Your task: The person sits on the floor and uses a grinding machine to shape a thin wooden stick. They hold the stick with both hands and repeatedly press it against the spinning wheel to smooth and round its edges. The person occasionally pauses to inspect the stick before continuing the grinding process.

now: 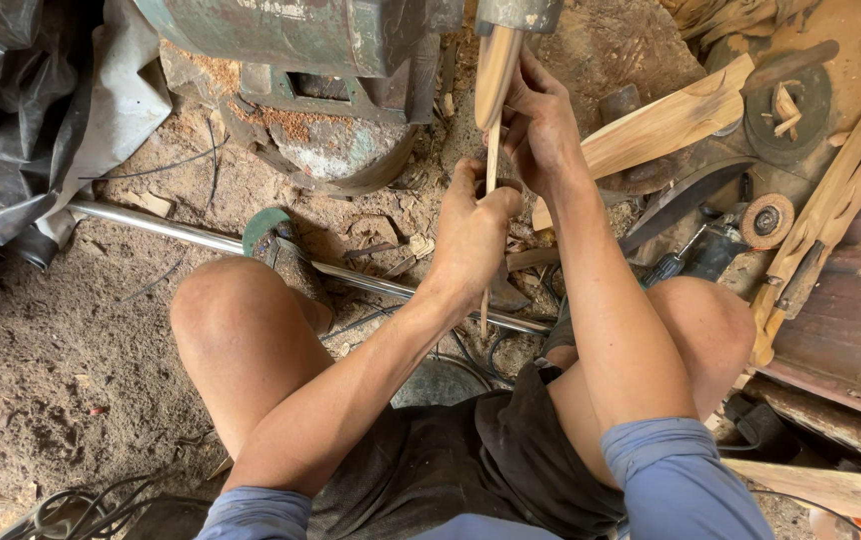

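A long, thin wooden piece [497,80], broad at the top and narrowing to a slim stick, stands nearly upright against a grey-green machine [301,40]. My left hand [473,232] is closed around the slim lower shaft. My right hand [541,125] grips the piece higher up, just below its wide end near the machine's metal part [519,12]. The stick's lower tip shows below my left hand, above the floor. I sit low with both bare knees apart.
A shiny metal pipe [181,232] lies across the sawdust floor. Carved wooden pieces [671,120], round grinding discs [767,218], a dark blade [686,195] and more wooden handles [831,200] lie at right. Black plastic sheeting [11,110] is at left. Cables [81,505] trail at bottom left.
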